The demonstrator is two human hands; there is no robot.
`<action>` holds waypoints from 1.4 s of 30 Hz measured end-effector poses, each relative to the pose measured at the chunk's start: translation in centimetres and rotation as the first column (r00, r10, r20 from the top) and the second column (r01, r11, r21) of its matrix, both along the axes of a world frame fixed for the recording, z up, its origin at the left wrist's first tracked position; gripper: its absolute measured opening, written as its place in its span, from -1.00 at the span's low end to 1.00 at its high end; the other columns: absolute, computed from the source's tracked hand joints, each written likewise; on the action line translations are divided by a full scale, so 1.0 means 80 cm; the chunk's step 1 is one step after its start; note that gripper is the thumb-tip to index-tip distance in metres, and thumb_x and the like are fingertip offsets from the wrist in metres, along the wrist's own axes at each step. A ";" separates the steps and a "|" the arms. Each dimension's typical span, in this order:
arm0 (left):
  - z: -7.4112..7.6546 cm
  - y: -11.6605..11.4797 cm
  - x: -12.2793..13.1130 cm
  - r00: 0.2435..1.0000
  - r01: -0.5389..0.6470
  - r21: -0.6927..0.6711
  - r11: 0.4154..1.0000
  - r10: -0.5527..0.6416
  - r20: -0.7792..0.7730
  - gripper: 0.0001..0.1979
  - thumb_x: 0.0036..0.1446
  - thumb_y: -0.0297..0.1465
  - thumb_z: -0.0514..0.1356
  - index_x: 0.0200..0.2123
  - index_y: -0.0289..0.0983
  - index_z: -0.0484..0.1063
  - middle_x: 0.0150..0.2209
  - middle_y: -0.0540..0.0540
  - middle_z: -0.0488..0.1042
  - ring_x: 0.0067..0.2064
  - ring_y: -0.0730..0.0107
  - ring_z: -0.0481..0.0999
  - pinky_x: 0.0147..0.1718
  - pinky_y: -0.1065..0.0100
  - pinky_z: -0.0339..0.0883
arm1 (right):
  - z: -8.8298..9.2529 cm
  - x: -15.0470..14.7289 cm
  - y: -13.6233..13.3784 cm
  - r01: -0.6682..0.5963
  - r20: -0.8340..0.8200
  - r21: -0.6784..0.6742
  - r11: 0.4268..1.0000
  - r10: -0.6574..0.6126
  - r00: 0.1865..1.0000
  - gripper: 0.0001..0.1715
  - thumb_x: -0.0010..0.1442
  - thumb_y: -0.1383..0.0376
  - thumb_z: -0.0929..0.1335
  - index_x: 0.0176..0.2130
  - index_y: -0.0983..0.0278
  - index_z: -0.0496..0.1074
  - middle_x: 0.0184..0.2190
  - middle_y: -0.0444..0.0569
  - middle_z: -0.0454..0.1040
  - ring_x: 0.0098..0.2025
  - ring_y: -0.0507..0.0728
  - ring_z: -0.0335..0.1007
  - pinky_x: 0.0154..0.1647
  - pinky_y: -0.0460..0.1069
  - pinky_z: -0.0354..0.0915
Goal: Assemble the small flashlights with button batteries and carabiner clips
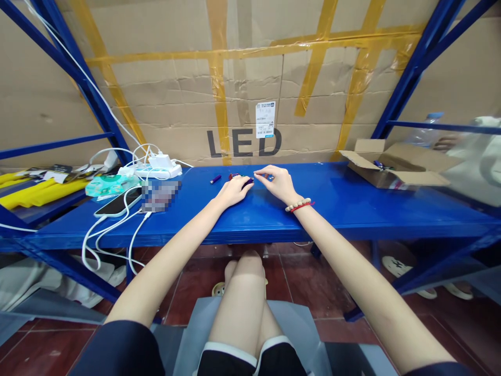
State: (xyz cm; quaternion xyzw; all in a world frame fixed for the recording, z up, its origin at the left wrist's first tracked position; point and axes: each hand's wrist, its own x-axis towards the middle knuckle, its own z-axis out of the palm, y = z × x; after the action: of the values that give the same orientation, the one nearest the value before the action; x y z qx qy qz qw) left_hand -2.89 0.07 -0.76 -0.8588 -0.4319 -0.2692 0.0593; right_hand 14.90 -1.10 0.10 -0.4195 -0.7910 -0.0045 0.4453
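Note:
My left hand (231,193) rests low over the blue table, its fingers closed on a small dark purple cylinder (248,183) that points toward my right hand. Just across from it, my right hand (277,183) has thumb and forefinger pinched together; whatever is between them is too small to make out. A similar purple cylinder (215,179) lies on the table to the left of my left hand. Small red and dark pieces (232,176) show behind my left knuckles, partly hidden.
The blue table (329,209) stands against a large taped cardboard box (172,104). At left are a phone (119,202), a white power strip (152,169), cables and a green packet (113,185). An open carton (391,167) holding small items sits at right.

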 end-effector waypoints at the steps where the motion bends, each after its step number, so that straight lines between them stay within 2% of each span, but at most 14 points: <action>1: 0.000 0.000 0.000 1.000 -0.004 -0.005 1.000 0.004 -0.001 -0.72 0.26 -0.28 -0.04 -0.15 -0.26 0.38 -0.14 -0.15 0.48 -0.07 0.22 0.44 -0.11 0.27 0.33 | -0.001 0.000 0.001 -0.012 -0.008 0.006 1.000 0.012 1.000 -0.70 0.21 0.18 0.27 -0.19 0.22 0.53 -0.20 -0.04 0.53 -0.22 0.08 0.42 -0.23 -0.06 0.29; 6: 0.000 0.000 0.000 1.000 -0.016 -0.010 1.000 0.016 -0.014 -0.70 0.27 -0.28 -0.06 -0.15 -0.28 0.39 -0.15 -0.17 0.48 -0.08 0.19 0.44 -0.14 0.24 0.34 | -0.003 -0.002 0.002 -0.074 -0.001 0.027 0.997 0.074 0.997 -0.73 0.19 0.20 0.29 -0.23 0.24 0.54 -0.24 -0.04 0.54 -0.24 0.07 0.43 -0.27 -0.08 0.29; 11: -0.003 0.002 0.000 1.000 -0.013 0.001 1.000 0.013 -0.012 -0.68 0.27 -0.28 -0.08 -0.13 -0.29 0.39 -0.14 -0.18 0.47 -0.06 0.19 0.42 -0.06 0.21 0.31 | -0.004 -0.003 0.001 -0.072 0.039 0.009 0.997 0.072 0.997 -0.73 0.19 0.21 0.29 -0.22 0.22 0.55 -0.22 -0.04 0.53 -0.21 0.08 0.43 -0.21 -0.05 0.29; 19: -0.003 0.002 0.000 0.998 -0.025 -0.001 1.000 0.025 -0.061 -0.69 0.27 -0.31 -0.06 -0.01 -0.26 0.33 -0.08 -0.17 0.44 -0.01 0.20 0.40 -0.12 0.28 0.33 | -0.004 -0.002 0.002 -0.071 0.022 0.005 0.997 0.071 0.997 -0.71 0.14 0.13 0.33 -0.31 0.26 0.54 -0.28 -0.03 0.51 -0.36 0.04 0.37 -0.28 -0.06 0.27; 26: -0.001 -0.001 0.001 0.995 -0.027 -0.023 0.999 0.025 -0.095 -0.71 0.26 -0.33 -0.04 -0.04 -0.25 0.34 -0.09 -0.17 0.44 -0.01 0.19 0.39 -0.13 0.27 0.33 | -0.005 -0.003 0.003 -0.105 0.025 -0.043 0.993 0.107 0.994 -0.74 0.13 0.14 0.33 -0.35 0.28 0.50 -0.25 -0.04 0.49 -0.38 0.01 0.36 -0.31 -0.07 0.25; 28: -0.002 0.000 0.002 0.996 -0.050 -0.017 0.999 0.049 -0.074 -0.71 0.27 -0.31 -0.06 -0.06 -0.24 0.34 -0.08 -0.17 0.44 0.01 0.17 0.38 -0.13 0.26 0.33 | -0.005 -0.003 0.002 -0.053 0.014 -0.065 0.997 0.054 0.998 -0.73 0.14 0.12 0.32 -0.30 0.25 0.48 -0.25 -0.07 0.50 -0.36 0.02 0.36 -0.30 -0.07 0.23; 31: -0.002 0.003 0.001 0.994 -0.102 -0.003 0.995 0.102 -0.027 -0.70 0.28 -0.25 -0.08 -0.10 -0.24 0.36 -0.13 -0.18 0.45 -0.01 0.16 0.39 -0.15 0.26 0.33 | -0.004 -0.001 0.003 0.113 -0.006 -0.091 0.989 -0.114 0.993 -0.69 0.22 0.11 0.24 -0.21 0.22 0.44 -0.23 -0.08 0.50 -0.29 0.06 0.37 -0.29 -0.05 0.21; 35: -0.001 0.004 0.000 0.992 -0.127 -0.016 0.992 0.127 -0.014 -0.69 0.28 -0.23 -0.09 -0.14 -0.23 0.37 -0.14 -0.16 0.47 -0.01 0.17 0.39 -0.15 0.27 0.34 | -0.008 0.007 0.012 0.325 0.097 -0.082 0.942 -0.317 0.943 -0.72 0.24 0.27 0.20 -0.18 0.25 0.46 -0.16 0.02 0.48 -0.10 0.17 0.31 -0.15 0.02 0.18; 39: 0.001 0.001 0.001 0.991 -0.132 -0.043 0.990 0.131 -0.042 -0.66 0.29 -0.23 -0.11 -0.08 -0.22 0.36 -0.05 -0.15 0.44 0.04 0.19 0.35 -0.11 0.26 0.33 | -0.017 0.012 0.020 0.419 0.292 -0.136 0.898 -0.367 0.883 -0.71 0.16 0.27 0.29 -0.14 0.27 0.49 -0.05 0.08 0.40 0.02 0.26 0.19 -0.03 0.12 0.08; 42: 0.003 -0.002 0.002 0.989 -0.145 -0.058 0.988 0.143 -0.050 -0.65 0.29 -0.22 -0.12 -0.04 -0.22 0.35 -0.01 -0.14 0.42 0.06 0.22 0.35 -0.08 0.27 0.32 | -0.019 0.013 0.021 0.453 0.346 -0.147 0.880 -0.383 0.857 -0.67 0.17 0.22 0.28 -0.12 0.26 0.50 -0.02 0.09 0.37 0.04 0.27 0.15 -0.01 0.14 0.03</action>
State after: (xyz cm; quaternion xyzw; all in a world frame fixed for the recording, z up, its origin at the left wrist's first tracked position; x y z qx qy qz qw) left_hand -2.73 -0.08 -0.52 -0.8327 -0.4994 -0.2311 0.0621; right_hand 15.97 0.55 -1.45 -0.6233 -0.7350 -0.0780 0.2553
